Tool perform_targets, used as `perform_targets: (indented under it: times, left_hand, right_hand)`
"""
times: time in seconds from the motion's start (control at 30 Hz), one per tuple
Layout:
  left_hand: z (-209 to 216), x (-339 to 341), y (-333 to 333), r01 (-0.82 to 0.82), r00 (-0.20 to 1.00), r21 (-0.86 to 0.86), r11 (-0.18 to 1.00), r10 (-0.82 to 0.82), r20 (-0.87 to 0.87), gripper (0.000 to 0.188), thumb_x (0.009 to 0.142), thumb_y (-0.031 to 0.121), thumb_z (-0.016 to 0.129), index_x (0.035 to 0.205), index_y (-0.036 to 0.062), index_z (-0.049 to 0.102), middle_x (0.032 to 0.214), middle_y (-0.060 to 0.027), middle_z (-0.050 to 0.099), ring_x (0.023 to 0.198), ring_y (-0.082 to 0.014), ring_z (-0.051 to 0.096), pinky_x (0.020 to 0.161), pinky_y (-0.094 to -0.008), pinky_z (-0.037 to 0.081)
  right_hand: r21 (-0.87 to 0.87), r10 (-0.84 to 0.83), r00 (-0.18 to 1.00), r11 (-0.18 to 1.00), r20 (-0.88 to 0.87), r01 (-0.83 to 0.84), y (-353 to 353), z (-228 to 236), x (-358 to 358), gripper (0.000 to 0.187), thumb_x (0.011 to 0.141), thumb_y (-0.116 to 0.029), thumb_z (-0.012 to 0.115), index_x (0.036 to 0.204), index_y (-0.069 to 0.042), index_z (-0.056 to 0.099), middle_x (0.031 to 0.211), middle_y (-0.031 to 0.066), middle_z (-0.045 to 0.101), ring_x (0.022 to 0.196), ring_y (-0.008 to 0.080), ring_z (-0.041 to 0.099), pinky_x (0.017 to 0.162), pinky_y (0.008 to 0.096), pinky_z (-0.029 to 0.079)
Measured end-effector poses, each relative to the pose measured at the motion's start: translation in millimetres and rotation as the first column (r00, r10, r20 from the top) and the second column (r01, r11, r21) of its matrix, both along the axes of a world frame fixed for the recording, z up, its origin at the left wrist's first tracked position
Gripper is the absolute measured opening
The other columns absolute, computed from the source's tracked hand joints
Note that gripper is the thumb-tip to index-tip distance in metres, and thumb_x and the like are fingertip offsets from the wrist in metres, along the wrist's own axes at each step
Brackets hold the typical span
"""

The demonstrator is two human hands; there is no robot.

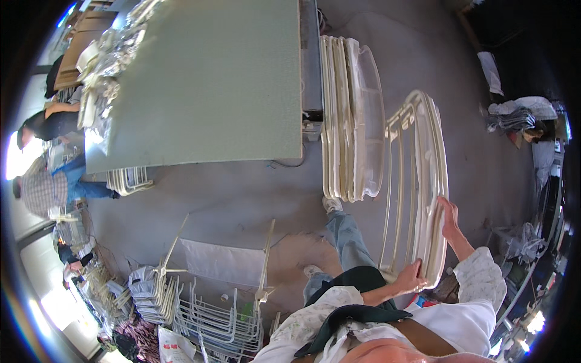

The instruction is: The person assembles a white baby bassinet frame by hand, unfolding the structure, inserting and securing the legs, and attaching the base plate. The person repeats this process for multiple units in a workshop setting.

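Both my hands grip a bundle of cream tubular metal frames (431, 163), rounded at the corners, with thin bars across and pale panels between them. My left hand (411, 277) is closed around the near end, low on the bundle. Along the right-hand edge, my right hand (448, 218) has its fingers wrapped over the outer tube. The bundle stands on edge, tilted, in front of my body. Just to its left, a similar row of cream frames (342, 121) stands beside the table, the outermost covered in clear film.
A large grey-green table (206, 85) fills the upper left, with plastic-wrapped parts (112, 66) along its far-left edge. Two other people (45, 187) are beyond it. Stacked metal frames (212, 320) and a white fabric panel (223, 262) lie at lower left. Wrapped goods (523, 112) stand far right.
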State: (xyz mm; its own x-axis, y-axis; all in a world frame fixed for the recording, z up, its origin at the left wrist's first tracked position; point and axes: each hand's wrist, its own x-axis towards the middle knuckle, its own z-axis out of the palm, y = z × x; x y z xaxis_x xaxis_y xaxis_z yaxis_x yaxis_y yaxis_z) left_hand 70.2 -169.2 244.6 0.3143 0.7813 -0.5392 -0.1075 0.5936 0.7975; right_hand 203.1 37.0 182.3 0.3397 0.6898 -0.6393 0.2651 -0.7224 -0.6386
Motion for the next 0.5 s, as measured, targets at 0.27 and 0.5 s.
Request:
perform_targets:
  times: [0.27, 0.5]
  left_hand:
    - [75.7, 18.0, -70.5, -0.109, 0.862, -0.102, 0.989, 0.145, 0.486, 0.036, 0.081, 0.018, 0.074, 0.101, -0.0023, 0.051, 0.084, -0.0105, 0.066, 0.076, -0.0173, 0.064, 0.065, -0.0346, 0.05]
    - [131.2, 17.3, -136.1, 0.055, 0.866, 0.232, 0.971, -0.161, 0.472, 0.032, 0.082, 0.022, 0.072, 0.102, 0.0008, 0.059, 0.087, -0.0075, 0.067, 0.079, -0.0161, 0.064, 0.069, -0.0329, 0.05]
  right_hand:
    - [-0.163, 0.369, 0.929, 0.918, 0.011, -0.363, -73.9, 135.0, -46.2, 0.085, 0.068, -0.033, 0.086, 0.128, 0.006, 0.039, 0.111, 0.0124, 0.055, 0.097, 0.024, 0.059, 0.082, 0.0402, 0.049]
    - [-0.09, 0.513, 0.856, 0.851, -0.064, -0.517, -157.5, 203.7, -1.5, 0.058, 0.068, -0.017, 0.085, 0.11, 0.013, 0.058, 0.098, 0.0196, 0.065, 0.087, 0.028, 0.065, 0.076, 0.0432, 0.053]
